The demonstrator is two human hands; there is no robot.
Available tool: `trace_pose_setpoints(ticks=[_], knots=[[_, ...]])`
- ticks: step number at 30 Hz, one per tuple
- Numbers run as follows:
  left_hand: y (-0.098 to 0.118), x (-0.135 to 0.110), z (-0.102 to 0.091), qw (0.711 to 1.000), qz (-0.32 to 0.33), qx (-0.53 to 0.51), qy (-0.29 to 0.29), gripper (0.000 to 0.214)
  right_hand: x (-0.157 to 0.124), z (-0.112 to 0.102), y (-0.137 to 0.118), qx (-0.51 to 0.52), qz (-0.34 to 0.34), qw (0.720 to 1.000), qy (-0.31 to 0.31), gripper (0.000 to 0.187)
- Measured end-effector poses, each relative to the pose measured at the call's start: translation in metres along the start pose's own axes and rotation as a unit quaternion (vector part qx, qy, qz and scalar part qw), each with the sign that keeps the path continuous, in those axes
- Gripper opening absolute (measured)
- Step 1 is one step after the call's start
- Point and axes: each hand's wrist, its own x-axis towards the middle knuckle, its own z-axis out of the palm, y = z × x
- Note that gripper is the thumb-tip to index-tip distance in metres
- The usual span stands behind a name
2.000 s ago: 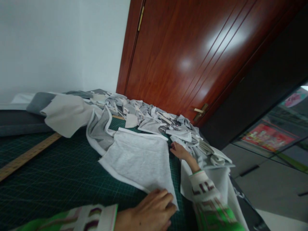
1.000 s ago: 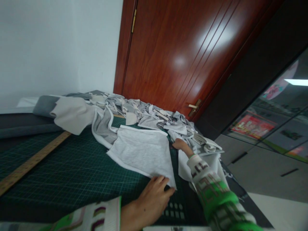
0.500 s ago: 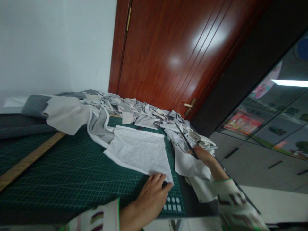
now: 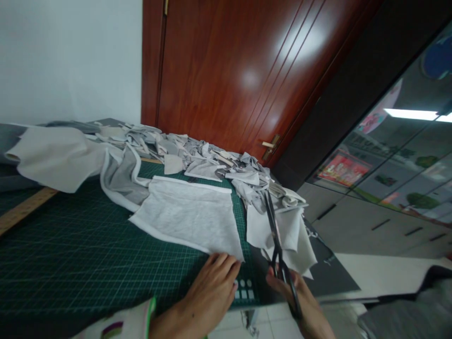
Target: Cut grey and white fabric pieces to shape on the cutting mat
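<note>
A white fabric piece (image 4: 190, 216) with a thick folded edge lies on the green cutting mat (image 4: 106, 263). My left hand (image 4: 215, 282) is at its near right corner, fingers bent together over the edge; the thumb is mostly hidden. In my right hand (image 4: 293, 292) is a pair of dark scissors (image 4: 274, 230), gripped by the handles. Their blades point away from me, almost closed, above pale fabric scraps (image 4: 293, 235) at the right. A grey fabric strip with white borders (image 4: 123, 179) touches the white piece's left side.
Many grey and white scraps (image 4: 173, 146) are heaped along the table's back. A beige fabric piece (image 4: 56, 155) covers part of a wooden ruler (image 4: 28, 207) at left. Behind stand a brown door (image 4: 226, 70) and a glass-fronted cabinet (image 4: 399, 155). Dark grey cloth (image 4: 413, 306) shows at lower right.
My right hand has drawn the scissors back from the scrap pile, nearer to me. My left hand stays at the fabric corner. The view has shifted slightly to the right.
</note>
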Motion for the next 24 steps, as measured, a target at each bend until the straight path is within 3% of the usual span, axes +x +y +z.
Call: trace_pose_setpoints(ticks=[4, 7, 14, 20, 24], knots=[[0.006, -0.002, -0.005, 1.0, 0.018, -0.004, 0.004, 0.043, 0.032, 0.027, -0.016, -0.023, -0.059, 0.998, -0.017, 0.043], [0.008, -0.007, -0.002, 1.0, 0.024, 0.009, 0.016, 0.044, 0.055, 0.042, -0.012, -0.113, -0.087, 0.99, -0.018, 0.039], [0.005, -0.013, 0.002, 0.998, 0.039, 0.041, 0.019, 0.043, 0.07, 0.053, -0.006, -0.324, -0.091, 0.941, -0.041, 0.018], [0.006, -0.016, 0.003, 0.999, 0.036, 0.029, 0.026, 0.047, 0.067, 0.06, -0.012, -0.345, -0.086, 0.934, -0.028, 0.012], [0.013, -0.021, 0.0, 0.997, -0.013, -0.069, 0.044, 0.049, 0.063, 0.057, -0.012, -0.256, -0.082, 0.961, -0.07, 0.005]])
